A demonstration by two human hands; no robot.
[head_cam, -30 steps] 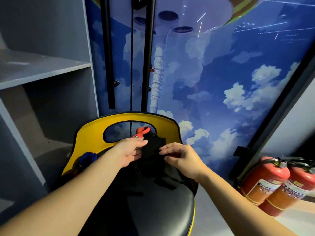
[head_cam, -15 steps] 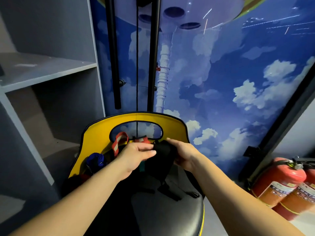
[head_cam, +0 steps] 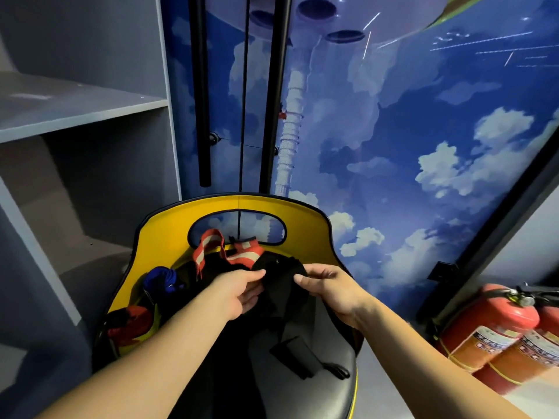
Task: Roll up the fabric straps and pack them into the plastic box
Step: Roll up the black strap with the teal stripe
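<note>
Left hand [head_cam: 239,293] and right hand [head_cam: 334,290] both pinch the black fabric strap [head_cam: 282,282] above the yellow-backed black chair seat [head_cam: 302,391], red-white reflective strap [head_cam: 242,252] just behind.

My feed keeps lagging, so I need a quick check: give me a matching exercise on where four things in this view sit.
Things:
1. black strap
2. red and white strap
3. blue strap
4. fire extinguishers

Places:
A. floor at far right
B. at the seat's left edge
C. against the yellow seat back
D. held between both hands

Pairs: 1-D, 2-C, 3-B, 4-A
</note>
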